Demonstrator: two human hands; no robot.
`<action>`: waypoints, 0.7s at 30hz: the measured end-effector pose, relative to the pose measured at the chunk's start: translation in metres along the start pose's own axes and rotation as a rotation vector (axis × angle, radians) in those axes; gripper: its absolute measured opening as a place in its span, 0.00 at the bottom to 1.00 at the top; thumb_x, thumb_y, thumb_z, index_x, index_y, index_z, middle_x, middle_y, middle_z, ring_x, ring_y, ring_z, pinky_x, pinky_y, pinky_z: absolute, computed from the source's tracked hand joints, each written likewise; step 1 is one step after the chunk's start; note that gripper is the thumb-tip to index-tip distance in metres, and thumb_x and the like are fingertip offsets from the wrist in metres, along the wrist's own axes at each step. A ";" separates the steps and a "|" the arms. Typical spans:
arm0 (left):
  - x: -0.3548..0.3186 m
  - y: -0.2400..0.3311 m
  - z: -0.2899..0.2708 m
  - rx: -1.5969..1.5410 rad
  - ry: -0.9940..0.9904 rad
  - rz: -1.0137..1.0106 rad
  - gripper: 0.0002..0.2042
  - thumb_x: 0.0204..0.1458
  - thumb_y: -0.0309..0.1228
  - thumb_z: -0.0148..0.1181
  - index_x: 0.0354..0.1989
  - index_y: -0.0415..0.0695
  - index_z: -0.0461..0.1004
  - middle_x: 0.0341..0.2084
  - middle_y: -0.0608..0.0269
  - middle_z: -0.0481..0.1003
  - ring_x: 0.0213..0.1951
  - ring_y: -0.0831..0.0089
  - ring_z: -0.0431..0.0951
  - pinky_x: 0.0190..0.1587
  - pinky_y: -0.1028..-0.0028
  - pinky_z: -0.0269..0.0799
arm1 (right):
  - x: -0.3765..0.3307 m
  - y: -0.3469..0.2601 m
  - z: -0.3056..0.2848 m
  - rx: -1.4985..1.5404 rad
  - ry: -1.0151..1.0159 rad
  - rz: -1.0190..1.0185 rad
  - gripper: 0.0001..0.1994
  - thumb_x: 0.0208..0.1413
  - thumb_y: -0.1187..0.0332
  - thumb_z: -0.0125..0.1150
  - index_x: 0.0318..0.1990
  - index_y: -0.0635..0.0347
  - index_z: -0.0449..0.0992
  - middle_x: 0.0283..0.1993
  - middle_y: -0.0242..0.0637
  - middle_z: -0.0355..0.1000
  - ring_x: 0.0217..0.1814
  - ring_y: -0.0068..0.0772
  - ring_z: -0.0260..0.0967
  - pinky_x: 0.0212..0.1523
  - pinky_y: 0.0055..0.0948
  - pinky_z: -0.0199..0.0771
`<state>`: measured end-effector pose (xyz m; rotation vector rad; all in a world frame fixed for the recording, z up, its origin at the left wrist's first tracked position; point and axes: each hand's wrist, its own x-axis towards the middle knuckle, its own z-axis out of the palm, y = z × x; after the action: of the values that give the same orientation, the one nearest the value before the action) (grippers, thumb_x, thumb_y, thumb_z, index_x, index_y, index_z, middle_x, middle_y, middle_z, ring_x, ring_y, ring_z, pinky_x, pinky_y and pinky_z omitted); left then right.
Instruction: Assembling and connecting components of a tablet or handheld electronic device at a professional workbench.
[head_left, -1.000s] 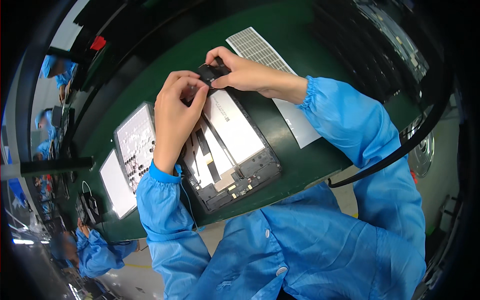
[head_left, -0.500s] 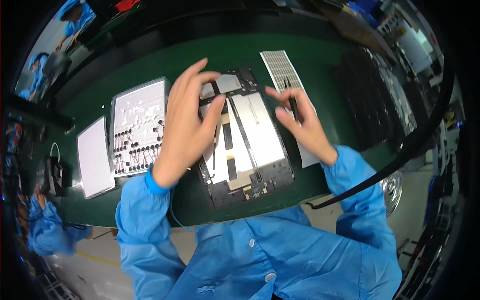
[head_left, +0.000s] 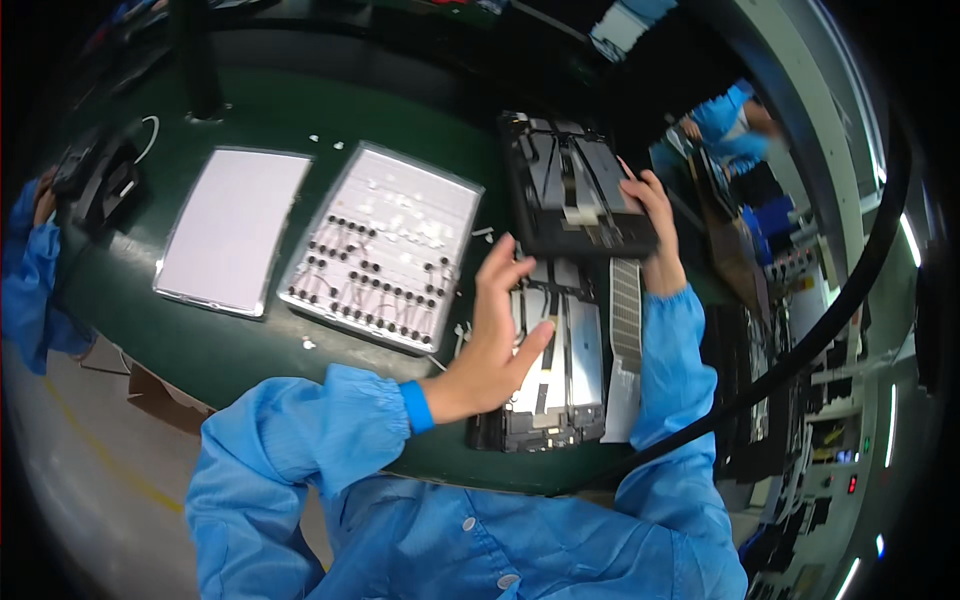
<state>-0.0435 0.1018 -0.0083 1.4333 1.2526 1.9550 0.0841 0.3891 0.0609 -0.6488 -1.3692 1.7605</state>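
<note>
An opened tablet [head_left: 588, 350], its pale battery panels and dark inner frame showing, lies on the green bench in front of me. Above its far end is a second opened tablet [head_left: 575, 185], dark and tilted, with a thick near edge; I cannot tell whether it is one or several together. My right hand [head_left: 655, 215] grips this one by its right edge, fingers folded over the rim. My left hand [head_left: 495, 340], fingers apart, hovers over the left side of the nearer tablet and holds nothing. A sheet of small stickers [head_left: 625, 315] lies right of the nearer tablet, partly under my right forearm.
Left of the tablets stands a tray [head_left: 385, 265] of small round black parts with wires and white bits. Farther left lies a white-topped tray [head_left: 235, 230]. A black cable [head_left: 800, 335] arcs down on the right. Co-workers in blue are at both sides.
My right hand has moved from beside the sticker sheet to the far tablet and now grips it. My left hand has shifted lower over the nearer tablet. The view has turned.
</note>
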 end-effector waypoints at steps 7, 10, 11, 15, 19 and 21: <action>-0.007 -0.004 -0.004 0.152 -0.146 -0.053 0.27 0.64 0.36 0.55 0.67 0.40 0.55 0.72 0.41 0.47 0.73 0.41 0.48 0.73 0.39 0.35 | 0.156 0.118 0.030 -0.248 0.203 -0.242 0.28 0.49 0.75 0.70 0.60 0.61 0.70 0.44 0.38 0.75 0.44 0.31 0.74 0.47 0.30 0.76; 0.002 0.000 0.004 0.172 -0.204 -0.001 0.26 0.63 0.34 0.57 0.65 0.41 0.57 0.71 0.41 0.48 0.73 0.41 0.49 0.73 0.39 0.36 | 0.161 0.091 -0.014 -0.910 0.223 -0.489 0.18 0.58 0.70 0.67 0.55 0.57 0.75 0.43 0.31 0.75 0.44 0.26 0.70 0.48 0.28 0.71; 0.004 0.001 0.003 0.182 -0.207 0.016 0.25 0.61 0.32 0.59 0.64 0.41 0.58 0.70 0.41 0.50 0.72 0.40 0.50 0.73 0.40 0.37 | 0.147 0.074 -0.026 -0.791 0.072 -0.495 0.16 0.64 0.66 0.63 0.56 0.58 0.74 0.49 0.37 0.77 0.51 0.29 0.72 0.53 0.28 0.72; 0.007 0.013 -0.006 0.210 -0.248 0.065 0.20 0.57 0.28 0.61 0.58 0.44 0.68 0.69 0.42 0.53 0.71 0.40 0.52 0.73 0.43 0.38 | -0.005 -0.014 -0.032 -0.602 -0.146 -0.193 0.26 0.74 0.46 0.43 0.59 0.61 0.74 0.50 0.44 0.81 0.47 0.31 0.80 0.47 0.27 0.79; 0.019 0.026 -0.003 0.343 -0.477 0.131 0.15 0.57 0.25 0.59 0.54 0.47 0.73 0.67 0.45 0.58 0.68 0.41 0.59 0.73 0.44 0.46 | -0.103 -0.011 -0.104 -0.699 0.077 -0.070 0.27 0.74 0.47 0.44 0.54 0.64 0.78 0.41 0.39 0.80 0.32 0.21 0.74 0.33 0.21 0.77; 0.031 0.039 0.012 0.422 -0.663 0.172 0.14 0.58 0.25 0.58 0.52 0.48 0.78 0.66 0.48 0.64 0.67 0.44 0.61 0.71 0.49 0.55 | -0.146 -0.002 -0.115 -0.663 0.179 0.058 0.23 0.74 0.52 0.48 0.52 0.66 0.78 0.38 0.38 0.79 0.31 0.19 0.74 0.30 0.18 0.74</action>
<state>-0.0379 0.1099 0.0416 2.2142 1.2747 1.1485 0.2556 0.3315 0.0188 -1.1754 -1.8219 1.2294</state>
